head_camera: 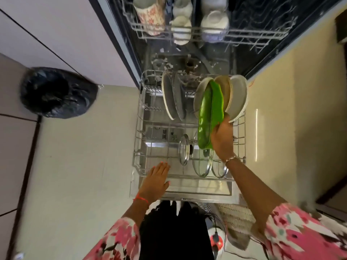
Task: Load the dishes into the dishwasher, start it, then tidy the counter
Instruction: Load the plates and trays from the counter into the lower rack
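Note:
The dishwasher stands open with its lower rack (139, 147) pulled out over the door. My right hand (222, 140) grips a green leaf-shaped dish (210, 113) by its near end and holds it on edge among pale plates (237, 98) at the rack's right side. My left hand (156, 180) hovers flat, fingers straight, over the rack's front left corner and holds nothing. Two grey plates (170, 96) stand on edge at the rack's back. Glass lids (201, 163) stand on edge near the front.
The upper rack (244, 33) holds a patterned mug (150, 15) and white cups (181, 28). A bin lined with a black bag (56, 92) sits on the floor at the left. Pale cabinet fronts flank the dishwasher. A woven mat (234, 216) lies near my feet.

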Demonstrator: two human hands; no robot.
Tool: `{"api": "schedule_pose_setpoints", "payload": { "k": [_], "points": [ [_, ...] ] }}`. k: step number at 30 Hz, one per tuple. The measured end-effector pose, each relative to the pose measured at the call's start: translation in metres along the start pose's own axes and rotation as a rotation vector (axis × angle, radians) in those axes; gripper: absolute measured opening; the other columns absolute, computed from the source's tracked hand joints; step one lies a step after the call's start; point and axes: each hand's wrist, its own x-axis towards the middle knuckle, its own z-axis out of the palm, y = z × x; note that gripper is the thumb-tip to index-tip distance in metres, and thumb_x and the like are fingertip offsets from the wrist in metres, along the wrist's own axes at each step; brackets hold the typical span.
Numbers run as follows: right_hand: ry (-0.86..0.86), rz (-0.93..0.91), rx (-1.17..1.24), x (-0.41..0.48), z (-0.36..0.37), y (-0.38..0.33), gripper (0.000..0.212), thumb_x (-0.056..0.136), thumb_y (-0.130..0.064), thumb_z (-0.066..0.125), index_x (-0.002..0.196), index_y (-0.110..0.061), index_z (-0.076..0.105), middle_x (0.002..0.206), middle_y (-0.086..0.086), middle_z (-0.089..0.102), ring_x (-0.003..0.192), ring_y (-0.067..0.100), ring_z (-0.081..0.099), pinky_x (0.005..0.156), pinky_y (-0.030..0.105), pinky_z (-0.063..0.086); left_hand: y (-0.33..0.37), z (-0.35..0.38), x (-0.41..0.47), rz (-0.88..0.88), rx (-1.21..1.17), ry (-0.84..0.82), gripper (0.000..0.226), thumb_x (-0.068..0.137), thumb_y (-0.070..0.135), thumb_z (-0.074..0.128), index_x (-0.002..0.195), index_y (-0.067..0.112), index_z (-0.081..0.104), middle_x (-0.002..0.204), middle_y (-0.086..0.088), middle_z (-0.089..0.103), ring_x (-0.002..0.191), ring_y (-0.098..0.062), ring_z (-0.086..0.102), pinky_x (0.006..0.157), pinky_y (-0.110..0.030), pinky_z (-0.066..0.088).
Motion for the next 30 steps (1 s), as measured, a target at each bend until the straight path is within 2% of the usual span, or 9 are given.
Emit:
{"api": "schedule_pose_setpoints", "payload": {
  "k": [5,7,9,11,17,21,22,24,30],
  "points": [
    [-0.068,-0.060,-0.131,0.069,0.063,0.022,0.047,0.094,0.004,0.035,0.140,0.005,0.024,0.104,0.029,0.059,0.093,0.040,0.060,0.070,0.033,0.045,-0.017,0.060,0.055,0.064,0.042,-0.131,0.051,0.101,0.023,0.033,0.148,0.009,0.016,0.156,-0.006,0.016,0.145,-0.019,0.013,0.117,-0.031,0.012],
    [-0.084,-0.069,-0.118,0.086,0.084,0.027,0.051,0.092,0.006,0.034,0.142,0.003,0.023,0.109,0.029,0.058,0.098,0.040,0.060,0.080,0.038,0.050,-0.022,0.076,0.064,0.076,0.009,-0.156,0.046,0.099,0.018,0.035,0.143,0.007,0.032,0.149,-0.009,0.034,0.138,-0.020,0.033,0.112,-0.028,0.026],
    [-0.097,-0.082,-0.099,0.102,0.101,0.031,0.055,0.089,0.012,0.034,0.142,0.003,0.023,0.112,0.028,0.057,0.101,0.039,0.059,0.085,0.038,0.048,-0.027,0.087,0.071,0.096,-0.080,-0.115,0.042,0.086,0.018,0.037,0.117,0.010,0.065,0.115,-0.006,0.068,0.104,-0.016,0.066,0.086,-0.022,0.052],
    [-0.126,-0.086,-0.105,0.117,0.116,0.034,0.057,0.088,0.013,0.034,0.142,0.004,0.021,0.117,0.029,0.052,0.105,0.040,0.055,0.090,0.039,0.046,-0.031,0.095,0.072,0.134,-0.064,-0.106,0.049,0.070,0.017,0.031,0.090,0.019,0.076,0.088,0.007,0.074,0.075,-0.005,0.071,0.065,-0.014,0.054],
    [-0.175,-0.069,-0.232,0.148,0.146,0.037,0.058,0.094,0.005,0.031,0.146,0.003,0.006,0.126,0.031,0.046,0.113,0.043,0.052,0.095,0.043,0.042,-0.043,0.113,0.066,0.198,-0.115,0.009,0.040,0.082,0.035,0.036,0.097,0.025,0.071,0.091,0.012,0.073,0.077,-0.003,0.069,0.067,-0.014,0.054],
    [-0.191,-0.023,-0.274,0.165,0.165,0.038,0.061,0.095,0.003,0.032,0.146,0.005,-0.001,0.134,0.029,0.041,0.119,0.038,0.049,0.099,0.038,0.039,-0.034,0.104,0.063,0.233,-0.207,0.135,0.023,0.084,0.033,0.048,0.103,0.029,0.059,0.089,0.013,0.072,0.074,0.001,0.067,0.068,-0.010,0.052],
    [-0.191,-0.021,-0.278,0.167,0.169,0.039,0.062,0.094,0.004,0.033,0.145,0.005,-0.002,0.137,0.029,0.038,0.121,0.037,0.048,0.100,0.037,0.037,-0.033,0.104,0.064,0.259,-0.206,0.149,0.025,0.081,0.030,0.061,0.104,0.028,0.053,0.088,0.012,0.072,0.073,0.000,0.068,0.066,-0.010,0.052],
    [-0.182,-0.019,-0.244,0.167,0.175,0.040,0.063,0.094,0.005,0.033,0.145,0.006,-0.004,0.140,0.029,0.035,0.125,0.037,0.044,0.103,0.037,0.034,-0.033,0.106,0.064,0.284,-0.188,0.113,0.055,0.062,0.022,0.085,0.102,0.028,0.049,0.087,0.012,0.072,0.070,0.000,0.067,0.061,-0.011,0.052],
    [-0.268,-0.031,-0.104,0.166,0.184,0.044,0.079,0.088,0.004,0.048,0.147,0.001,-0.004,0.143,0.028,0.029,0.127,0.042,0.038,0.107,0.042,0.031,-0.035,0.111,0.064,0.294,-0.145,0.168,0.056,0.055,0.022,0.090,0.096,0.030,0.053,0.081,0.014,0.072,0.065,0.002,0.066,0.057,-0.010,0.052]
  ]
}}
